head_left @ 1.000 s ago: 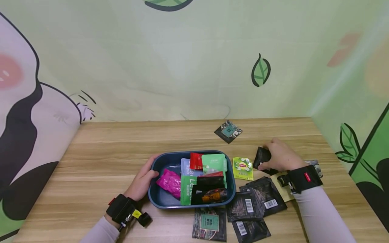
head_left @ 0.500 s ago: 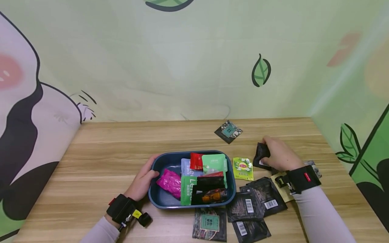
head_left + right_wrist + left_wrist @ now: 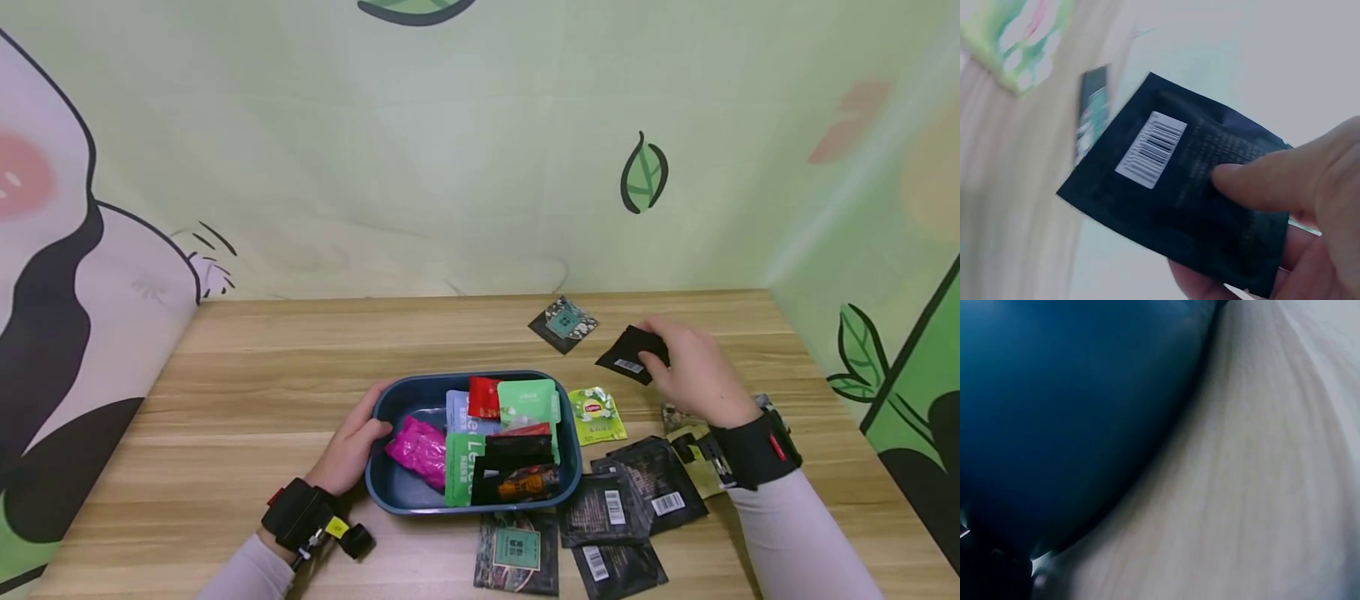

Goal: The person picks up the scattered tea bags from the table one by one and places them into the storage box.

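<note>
My right hand (image 3: 693, 371) pinches a flat black sachet (image 3: 633, 354) near the back right of the table, thumb on top and fingers underneath. In the right wrist view the sachet's white barcode label (image 3: 1151, 150) faces the camera. My left hand (image 3: 352, 446) holds the left end of a dark blue plastic tub (image 3: 378, 475), its thumb at the rim. Inside the tub lie a crumpled magenta packet (image 3: 418, 452), a red packet (image 3: 484, 398), and several green, blue and black packets. The tub's blue wall (image 3: 1072, 412) fills much of the left wrist view.
A yellow-green Lipton tea sachet (image 3: 597, 417) lies beside the tub's right end. Several black sachets (image 3: 660, 483) overlap at the front right, and a patterned one (image 3: 517, 550) lies in front of the tub. Another patterned sachet (image 3: 564, 324) rests near the wall. A yellowish packet (image 3: 701, 475) is partly under the right wrist.
My right hand has raised the black sachet and moved it back and left; the sachet now shows flatter. The Lipton sachet has turned and shifted slightly left. The left hand and tub stay put.
</note>
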Motion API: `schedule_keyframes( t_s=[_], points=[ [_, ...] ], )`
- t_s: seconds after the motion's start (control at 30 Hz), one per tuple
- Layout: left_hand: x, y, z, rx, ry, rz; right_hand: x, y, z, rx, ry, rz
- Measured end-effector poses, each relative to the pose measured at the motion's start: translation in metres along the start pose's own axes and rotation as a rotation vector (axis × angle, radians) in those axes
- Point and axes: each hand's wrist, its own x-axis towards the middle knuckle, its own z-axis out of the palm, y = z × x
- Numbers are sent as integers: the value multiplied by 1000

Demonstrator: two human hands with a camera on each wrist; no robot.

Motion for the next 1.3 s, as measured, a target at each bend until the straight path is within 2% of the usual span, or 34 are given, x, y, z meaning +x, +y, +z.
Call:
schedule_keyframes(
  t_s=[0.23, 0.4, 0.5, 0.67, 0.87, 1.1, 1.3],
  points=[
    [0, 0, 0, 14, 2, -10, -5, -38, -10, 130, 99, -131],
    [-1, 0, 0, 15, 4, -21, -9, -60, -8, 203, 154, -258],
    [-1, 0, 0, 14, 2, -24, -11, -71, -3, 246, 163, -301],
    [0, -1, -1, 17, -1, -13, -15, -87, 6, 326, 149, -339],
    [0, -1, 0, 23, 6, 10, -16, -103, 19, 356, 140, -387],
    [-1, 0, 1, 9, 8, 5, -12, -135, 36, 455, 34, -409],
    [-1, 3, -1, 32, 26, -4, -8, -165, 38, 526, -38, -414]
  ],
)
